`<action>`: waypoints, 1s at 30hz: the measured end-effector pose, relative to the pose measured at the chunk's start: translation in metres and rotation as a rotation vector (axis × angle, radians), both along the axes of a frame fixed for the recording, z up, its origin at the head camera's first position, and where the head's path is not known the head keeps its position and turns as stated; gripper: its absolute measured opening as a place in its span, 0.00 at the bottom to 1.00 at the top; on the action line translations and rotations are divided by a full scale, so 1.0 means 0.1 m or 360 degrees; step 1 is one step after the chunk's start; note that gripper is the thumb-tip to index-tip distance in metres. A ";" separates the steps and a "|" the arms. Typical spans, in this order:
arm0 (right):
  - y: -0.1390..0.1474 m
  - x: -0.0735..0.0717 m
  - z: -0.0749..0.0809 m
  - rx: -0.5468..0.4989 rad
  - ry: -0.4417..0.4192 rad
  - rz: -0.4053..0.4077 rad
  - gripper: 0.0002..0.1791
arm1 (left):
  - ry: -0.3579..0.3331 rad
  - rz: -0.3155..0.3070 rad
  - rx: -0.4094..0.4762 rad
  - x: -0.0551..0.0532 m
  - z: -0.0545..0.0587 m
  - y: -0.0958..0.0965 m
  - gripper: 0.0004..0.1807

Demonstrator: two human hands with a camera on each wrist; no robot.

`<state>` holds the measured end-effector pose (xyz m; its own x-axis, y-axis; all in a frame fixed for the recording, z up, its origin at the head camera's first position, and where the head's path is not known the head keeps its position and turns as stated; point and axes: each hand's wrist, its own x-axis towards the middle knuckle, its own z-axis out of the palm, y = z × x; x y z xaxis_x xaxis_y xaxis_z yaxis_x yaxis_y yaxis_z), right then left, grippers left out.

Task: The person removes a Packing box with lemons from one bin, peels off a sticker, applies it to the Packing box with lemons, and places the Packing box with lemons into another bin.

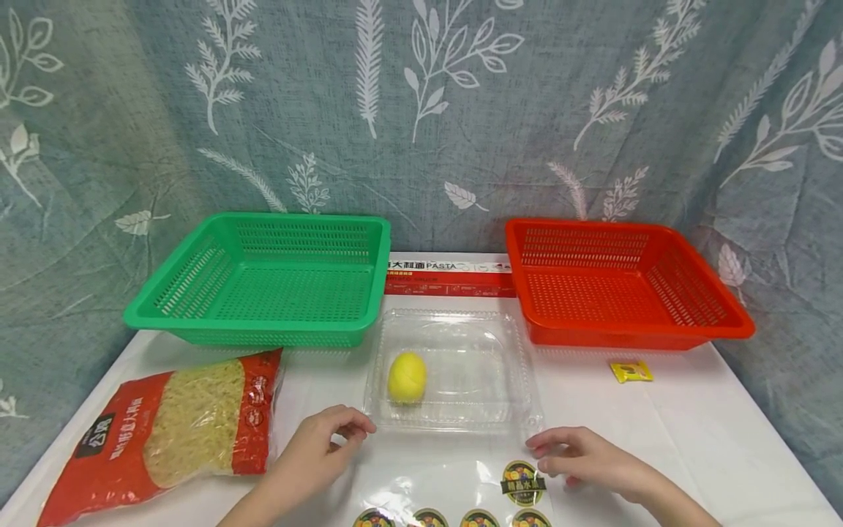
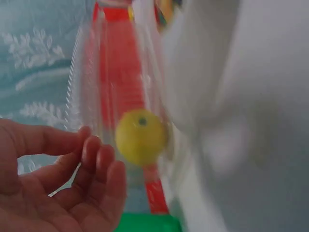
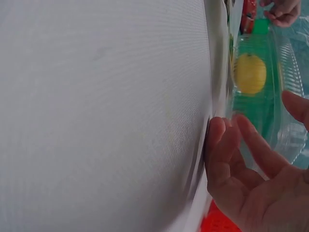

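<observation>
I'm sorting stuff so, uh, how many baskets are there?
2: a green basket at the back left, and a red basket at the back right.

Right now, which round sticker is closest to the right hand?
The lone fruit sticker, by the right hand. It sits apart, while the other four visible stickers form a row along the head view's bottom edge.

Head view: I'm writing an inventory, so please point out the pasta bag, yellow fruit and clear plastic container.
Pasta bag (image 1: 194,423): head view, its clear window.
Yellow fruit (image 1: 407,378): head view, middle of its visible side.
Clear plastic container (image 1: 464,375): head view, bare part of its floor.
</observation>
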<state>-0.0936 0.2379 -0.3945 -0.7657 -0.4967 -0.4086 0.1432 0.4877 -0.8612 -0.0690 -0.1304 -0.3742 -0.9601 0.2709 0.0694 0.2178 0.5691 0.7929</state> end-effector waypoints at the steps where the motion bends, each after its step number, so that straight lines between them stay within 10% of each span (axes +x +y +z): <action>1: -0.01 0.00 0.00 -0.0007 -0.0005 0.0001 0.21 | 0.0028 -0.0060 -0.0004 0.02 0.00 0.03 0.07; 17: -0.05 -0.02 -0.01 -0.0020 0.0054 0.0070 0.19 | -0.0029 -0.0469 -0.0044 0.10 -0.05 0.47 0.09; 30: -0.08 -0.03 0.01 0.0016 0.0117 0.0134 0.19 | 0.0177 -0.0910 -0.0558 0.05 -0.11 0.83 0.21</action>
<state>-0.0964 0.2297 -0.3933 -0.7495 -0.5567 -0.3582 0.0379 0.5042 -0.8628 -0.0644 -0.0478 -0.3853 -0.6513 0.7584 -0.0248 0.6307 0.5592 0.5380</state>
